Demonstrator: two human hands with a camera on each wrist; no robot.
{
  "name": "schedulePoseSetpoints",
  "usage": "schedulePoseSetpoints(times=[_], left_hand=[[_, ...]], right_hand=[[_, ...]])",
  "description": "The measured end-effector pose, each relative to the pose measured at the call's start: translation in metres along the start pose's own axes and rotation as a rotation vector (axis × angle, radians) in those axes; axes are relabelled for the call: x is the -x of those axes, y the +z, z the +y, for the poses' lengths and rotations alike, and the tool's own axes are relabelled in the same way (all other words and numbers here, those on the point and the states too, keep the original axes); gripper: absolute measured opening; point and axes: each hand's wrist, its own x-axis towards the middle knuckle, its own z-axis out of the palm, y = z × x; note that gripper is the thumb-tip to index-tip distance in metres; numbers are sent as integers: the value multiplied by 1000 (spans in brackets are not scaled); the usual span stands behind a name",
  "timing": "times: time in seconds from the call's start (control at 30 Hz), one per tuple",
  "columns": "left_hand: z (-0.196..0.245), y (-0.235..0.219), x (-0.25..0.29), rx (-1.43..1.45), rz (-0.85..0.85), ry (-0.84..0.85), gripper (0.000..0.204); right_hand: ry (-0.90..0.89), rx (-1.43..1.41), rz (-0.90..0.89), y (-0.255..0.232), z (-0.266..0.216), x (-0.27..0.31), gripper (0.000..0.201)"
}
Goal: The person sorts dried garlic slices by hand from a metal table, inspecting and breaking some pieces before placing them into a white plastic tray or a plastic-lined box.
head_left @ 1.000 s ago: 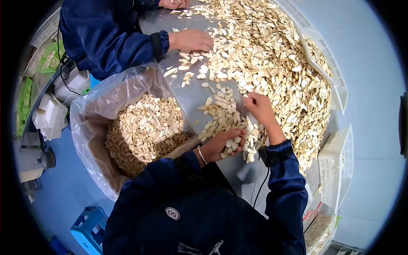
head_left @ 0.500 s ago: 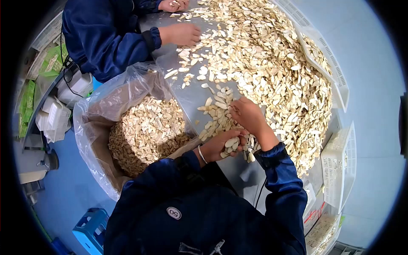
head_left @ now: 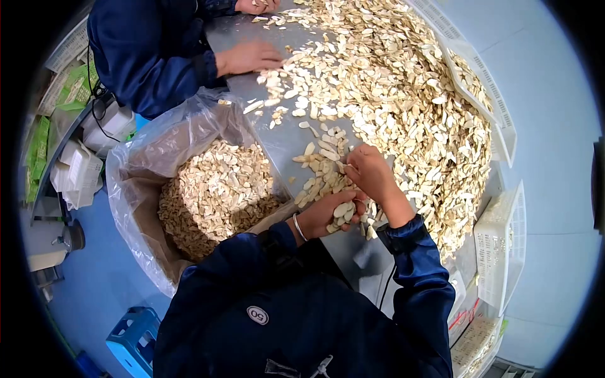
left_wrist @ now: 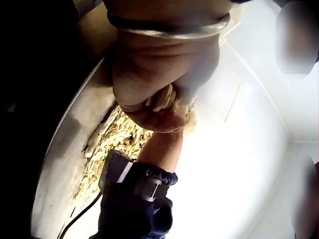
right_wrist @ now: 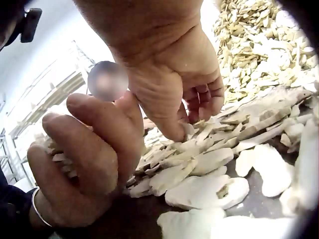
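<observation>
A tall heap of dried slices point(head_left: 409, 94) covers the far and right parts of the metal table point(head_left: 283, 140), with white baskets point(head_left: 499, 246) along the right edge. A box point(head_left: 144, 220) lined with clear plastic point(head_left: 126, 189), partly filled with slices, stands against the left edge; a blue stool point(head_left: 133, 340) is on the floor below. Near the far left corner, another person's hand point(head_left: 247, 57) rests at the heap's fringe. A smaller pile point(head_left: 324, 160) lies near the left edge, directly before the hands. The left hand point(head_left: 320, 214), palm up, curls round several slices point(head_left: 343, 214); the right hand point(head_left: 373, 173), bent downward over that pile, pinches a slice between thumb and fingers.
</observation>
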Motion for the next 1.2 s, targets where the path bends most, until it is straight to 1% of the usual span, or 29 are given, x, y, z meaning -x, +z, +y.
schedulePoseSetpoints(times=[0.1,0.2,0.3,0.4,0.43,0.53,0.63,0.73,0.83,0.93,1.03,1.2], left_hand=[[0,3,1,3,-1,2,29],[-1,0,0,12,-14,-7,29],[-1,-1,-1,7,-12,-14,28],[-2,-1,0,2,-8,-17,29],[-2,-2,0,1,-6,-17,30],[-2,-3,0,5,-2,-15,30],[-4,-5,0,-3,6,-19,30],[-3,-2,0,-10,8,-12,31],[-4,-5,-1,-7,-38,2,31],[-4,-3,0,-22,-27,9,33],[-4,-4,0,-19,-28,11,33],[-4,-4,-1,-18,-32,12,33]], right_hand=[[-59,-3,14,0,9,1,13],[125,-131,-43,-11,6,7,9],[403,-335,-108,-27,-5,8,8],[568,-648,-105,-21,9,14,9],[574,-728,-120,-20,12,15,11],[617,-847,-137,-23,12,16,14],[635,-849,-183,-25,13,18,17],[650,-899,-187,-23,18,23,22],[653,-957,-159,-16,25,29,29],[605,-944,-151,-16,28,34,34],[635,-941,-144,-20,28,36,37],[688,-908,-56,-25,24,39,35]])
